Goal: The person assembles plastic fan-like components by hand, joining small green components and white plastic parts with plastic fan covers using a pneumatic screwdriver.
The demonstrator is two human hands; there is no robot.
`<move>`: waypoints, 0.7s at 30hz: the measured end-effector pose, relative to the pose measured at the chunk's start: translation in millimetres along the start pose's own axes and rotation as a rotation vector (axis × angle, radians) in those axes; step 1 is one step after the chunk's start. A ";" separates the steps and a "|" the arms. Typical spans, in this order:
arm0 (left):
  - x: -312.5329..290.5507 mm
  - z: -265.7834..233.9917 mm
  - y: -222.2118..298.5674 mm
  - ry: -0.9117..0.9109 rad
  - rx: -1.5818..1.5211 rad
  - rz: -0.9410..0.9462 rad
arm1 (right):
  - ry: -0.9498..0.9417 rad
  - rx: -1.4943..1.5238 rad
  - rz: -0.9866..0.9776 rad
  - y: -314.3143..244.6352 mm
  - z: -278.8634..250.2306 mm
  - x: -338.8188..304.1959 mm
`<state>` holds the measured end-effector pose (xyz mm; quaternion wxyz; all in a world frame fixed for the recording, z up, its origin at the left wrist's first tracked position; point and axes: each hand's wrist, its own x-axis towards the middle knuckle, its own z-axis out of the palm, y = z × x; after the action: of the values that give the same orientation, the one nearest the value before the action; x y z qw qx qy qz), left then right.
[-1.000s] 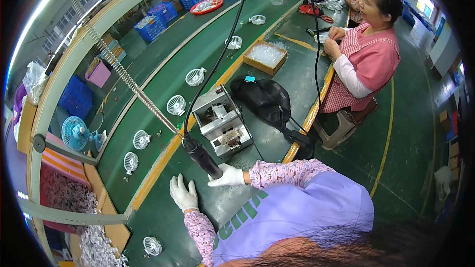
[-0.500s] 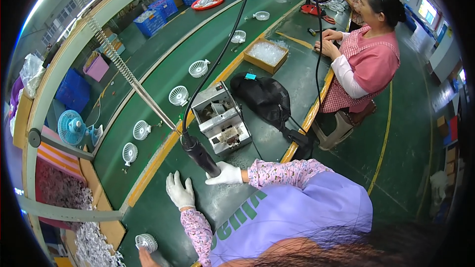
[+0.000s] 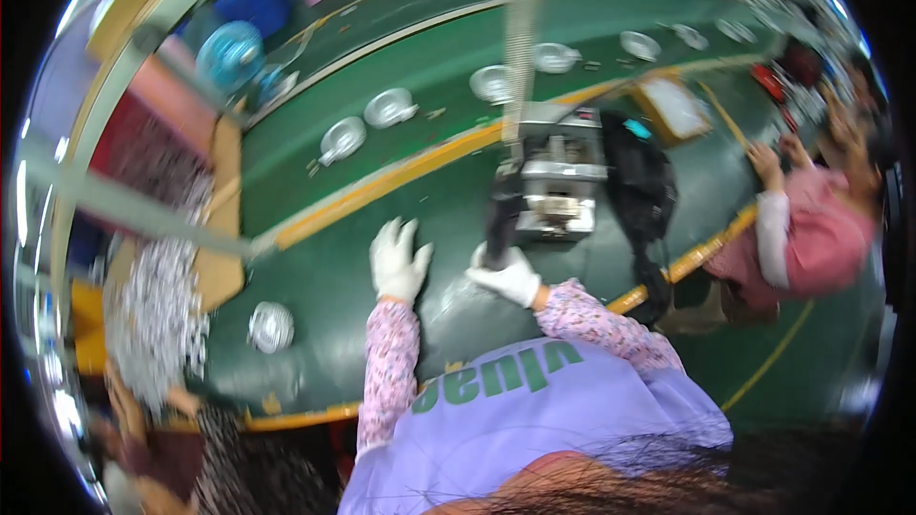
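Observation:
My left hand (image 3: 399, 262), in a white glove, lies palm down on the green workbench (image 3: 448, 310) with its fingers spread, holding nothing. My gloved right hand (image 3: 510, 278) is wrapped round the lower end of a black electric screwdriver (image 3: 503, 215), which hangs upright from a coil spring (image 3: 524, 29). The screwdriver's tip is hidden by the hand. Just right of the tool stands a silver metal fixture (image 3: 558, 176). A round white fan cage (image 3: 272, 326) sits on the bench to the left, apart from my left hand.
Beyond a yellow edge (image 3: 382, 186), a green conveyor (image 3: 286, 172) carries several white fan cages (image 3: 390, 108). Right of the fixture lie a black bag (image 3: 637, 172) and a box of clear pieces (image 3: 673, 107). Small parts heap up at left (image 3: 157, 315). Co-workers sit on both sides.
The view has swung left, bringing the heap and a co-worker at lower left into sight. A co-worker's hand is no longer beside the near fan cage. My right hand keeps hold of the screwdriver.

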<state>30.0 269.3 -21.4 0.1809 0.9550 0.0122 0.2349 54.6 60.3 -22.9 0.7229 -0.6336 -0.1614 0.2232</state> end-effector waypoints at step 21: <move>-122.1 -134.3 -122.7 0.485 0.321 -0.940 | -0.278 -0.075 0.006 -18.0 -19.4 -2.2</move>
<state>-131.9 416.3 -8.1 0.1106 0.7808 0.5140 0.3375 64.9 41.0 -7.8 0.6686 -0.6237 -0.2665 0.3048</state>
